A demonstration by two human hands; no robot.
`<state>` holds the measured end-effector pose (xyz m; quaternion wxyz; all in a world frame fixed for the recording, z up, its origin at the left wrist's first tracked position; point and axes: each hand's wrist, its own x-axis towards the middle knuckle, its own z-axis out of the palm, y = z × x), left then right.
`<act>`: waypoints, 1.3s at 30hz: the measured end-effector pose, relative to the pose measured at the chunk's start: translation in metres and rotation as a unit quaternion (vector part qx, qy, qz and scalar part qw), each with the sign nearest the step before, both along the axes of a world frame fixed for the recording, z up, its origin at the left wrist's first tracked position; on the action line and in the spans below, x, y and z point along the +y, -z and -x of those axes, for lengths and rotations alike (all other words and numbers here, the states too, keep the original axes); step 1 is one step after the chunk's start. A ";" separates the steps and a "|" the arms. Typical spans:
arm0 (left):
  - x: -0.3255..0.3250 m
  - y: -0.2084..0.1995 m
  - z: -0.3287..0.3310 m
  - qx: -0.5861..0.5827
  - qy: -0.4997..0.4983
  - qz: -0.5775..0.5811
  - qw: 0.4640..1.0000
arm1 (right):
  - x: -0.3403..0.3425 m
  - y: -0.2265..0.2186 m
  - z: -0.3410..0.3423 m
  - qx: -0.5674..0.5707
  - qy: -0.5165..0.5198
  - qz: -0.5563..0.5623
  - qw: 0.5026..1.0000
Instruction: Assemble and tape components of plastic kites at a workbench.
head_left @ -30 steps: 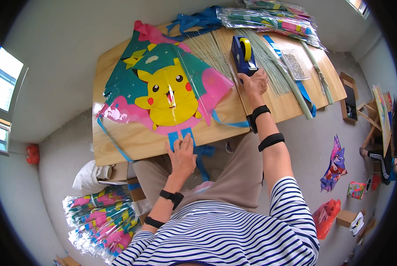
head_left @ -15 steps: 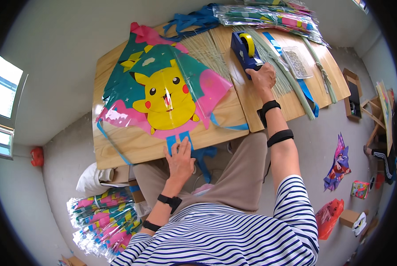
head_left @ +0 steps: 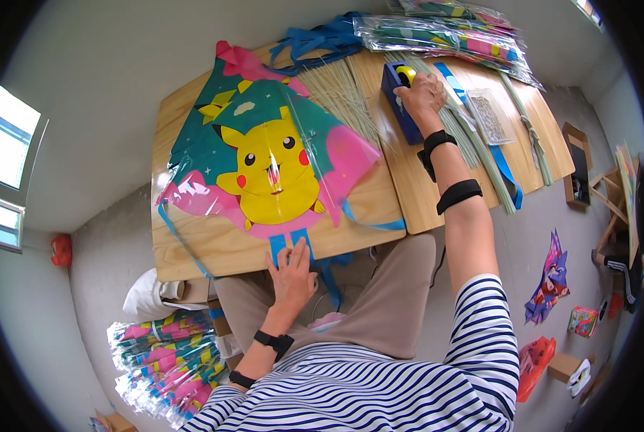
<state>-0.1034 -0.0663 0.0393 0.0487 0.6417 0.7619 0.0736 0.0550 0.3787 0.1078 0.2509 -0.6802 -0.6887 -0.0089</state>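
On the wooden surface (head_left: 185, 253), the teal-pink-yellow plastic kite (head_left: 275, 189) is lying; my left hand (head_left: 292, 275), loosely spread, is resting on its flat blue strips (head_left: 277, 246), grasping nothing visible. My half-curled right hand (head_left: 423, 99) is moving from the near end of the dark-blue tape dispenser (head_left: 404, 121) to its yellow roll (head_left: 405, 74), where work seems to be shifting; its grip I cannot tell.

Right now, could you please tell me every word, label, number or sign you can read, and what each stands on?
None can be read.
Kite: cartoon picture, no legible lettering.
Tape dispenser: partly behind the right hand, nothing legible.
Colourful box and red bag: too small and blurred to tell.
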 end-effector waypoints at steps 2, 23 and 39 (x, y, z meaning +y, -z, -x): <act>0.000 0.000 0.000 -0.004 -0.001 0.003 1.000 | 0.011 0.005 0.003 -0.001 -0.014 -0.008 1.000; 0.003 0.002 -0.003 0.006 -0.002 -0.005 1.000 | -0.026 0.012 -0.070 0.209 -0.009 -0.101 0.973; 0.010 -0.004 -0.006 0.061 0.012 0.048 0.997 | -0.066 0.066 -0.065 0.237 -0.069 -0.025 0.969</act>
